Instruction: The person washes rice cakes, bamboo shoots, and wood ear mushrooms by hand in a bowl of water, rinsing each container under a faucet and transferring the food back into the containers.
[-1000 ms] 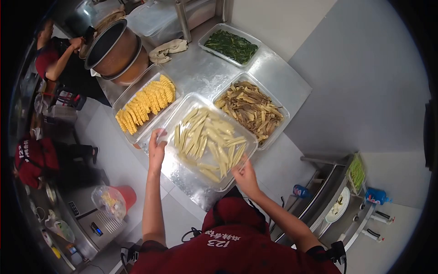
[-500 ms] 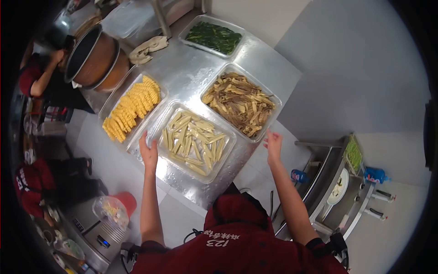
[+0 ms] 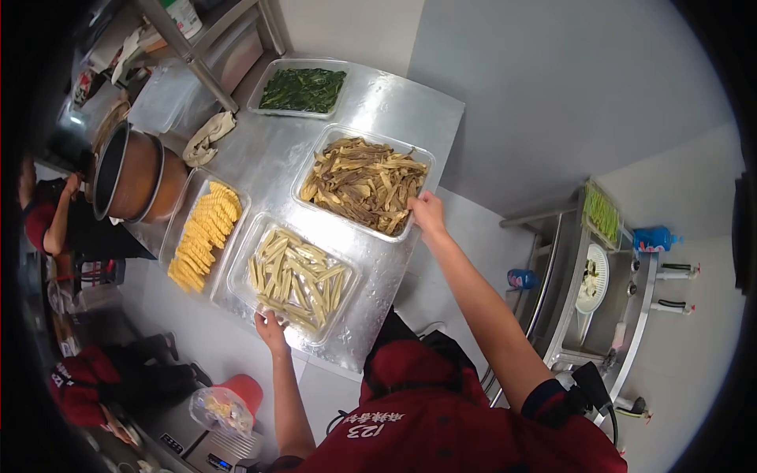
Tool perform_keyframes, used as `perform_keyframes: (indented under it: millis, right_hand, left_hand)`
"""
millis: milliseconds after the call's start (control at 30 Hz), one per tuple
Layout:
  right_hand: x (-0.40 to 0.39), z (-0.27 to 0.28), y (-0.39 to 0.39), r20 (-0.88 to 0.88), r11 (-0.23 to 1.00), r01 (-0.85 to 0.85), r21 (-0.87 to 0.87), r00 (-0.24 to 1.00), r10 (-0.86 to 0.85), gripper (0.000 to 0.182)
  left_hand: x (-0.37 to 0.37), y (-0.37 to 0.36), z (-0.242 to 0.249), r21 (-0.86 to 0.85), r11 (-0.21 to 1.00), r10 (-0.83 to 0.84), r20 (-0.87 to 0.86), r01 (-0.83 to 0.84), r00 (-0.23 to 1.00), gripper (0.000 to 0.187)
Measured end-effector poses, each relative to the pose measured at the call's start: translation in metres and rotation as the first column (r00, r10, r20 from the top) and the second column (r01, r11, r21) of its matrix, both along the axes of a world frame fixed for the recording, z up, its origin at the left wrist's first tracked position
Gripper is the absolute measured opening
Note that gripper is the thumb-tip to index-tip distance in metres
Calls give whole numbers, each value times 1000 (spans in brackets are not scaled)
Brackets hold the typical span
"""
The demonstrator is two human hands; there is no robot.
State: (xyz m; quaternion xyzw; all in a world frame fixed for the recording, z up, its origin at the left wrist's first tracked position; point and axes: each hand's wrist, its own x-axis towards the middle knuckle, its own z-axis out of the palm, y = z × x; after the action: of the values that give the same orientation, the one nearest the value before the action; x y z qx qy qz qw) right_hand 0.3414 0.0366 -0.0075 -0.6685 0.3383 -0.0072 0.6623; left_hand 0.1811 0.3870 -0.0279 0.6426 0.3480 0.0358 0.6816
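Note:
My right hand [image 3: 426, 213] is closed on the near right rim of a clear plastic tray [image 3: 313, 210] heaped with brown and yellowish strips [image 3: 363, 181]. My left hand [image 3: 271, 331] is at the near left rim of a second clear tray [image 3: 349, 298], its fingers apart and fingertips right at the edge. Pale, thin strips [image 3: 296, 272] lie loosely in that tray. Beside it on the left, a tray [image 3: 223, 276] holds rows of yellow wavy-cut slices [image 3: 206, 232]. Dark green leaves [image 3: 303, 89] fill a tray [image 3: 251, 99] at the far end.
The trays stand on a wet steel table [image 3: 378, 264]. Brown pots [image 3: 138, 177] and a crumpled cloth [image 3: 209, 140] are at its left. A sink [image 3: 579, 335] with a white plate [image 3: 593, 276] lies right. Two people work at left, near a red bucket [image 3: 243, 390].
My right hand has moved onto the rim of the tray of brown strips. The left hand has moved to the near left corner of the pale-strip tray. The camera view has turned.

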Motion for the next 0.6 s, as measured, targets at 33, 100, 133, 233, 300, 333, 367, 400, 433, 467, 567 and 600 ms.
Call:
perform_keyframes:
  millis: [33,100,133,233,300,333,367,400,433,467,567,600]
  right_hand:
    - [-1,2,2,4,1000,10,7,1000,-10,9]
    - [-12,16,-4,81,973,108,202,989,-126,14]
    - [-23,24,-13,89,970,124,210,985,-145,14]
    - [-69,34,-35,101,885,267,382,940,-327,19]
    - [-115,38,-53,223,738,310,600,821,-526,22]
    - [-148,50,-68,231,741,349,574,799,-555,23]
    - [-188,45,-87,238,720,358,594,777,-582,23]
    - [-237,50,-101,239,659,499,563,665,-708,23]
    - [-282,58,-107,273,623,523,581,596,-755,23]
    - [-323,63,-108,309,596,525,608,535,-786,22]
    - [-469,90,-99,255,265,829,493,154,-955,17]
    - [-514,104,-96,284,165,903,398,50,-958,16]
  left_hand:
    - [1,6,-1,17,1000,-24,-34,25,999,27]
    - [-12,6,4,46,997,-58,-61,60,996,31]
    - [-17,6,8,347,937,-33,-22,39,999,35]
    - [-9,-3,36,804,593,-126,154,-50,980,42]
    - [9,-27,77,760,649,-301,222,29,928,37]
    - [20,-48,89,720,682,-405,224,130,886,34]
    - [25,-78,103,664,701,-498,197,258,845,32]
    - [28,-105,109,614,690,-591,171,384,789,30]
    - [32,-123,94,565,651,-699,185,507,691,30]
    - [32,-157,82,554,573,-794,191,604,578,30]
    - [-27,-265,82,84,152,-966,224,985,130,31]
    - [-72,-321,95,-58,-7,-981,193,998,4,31]
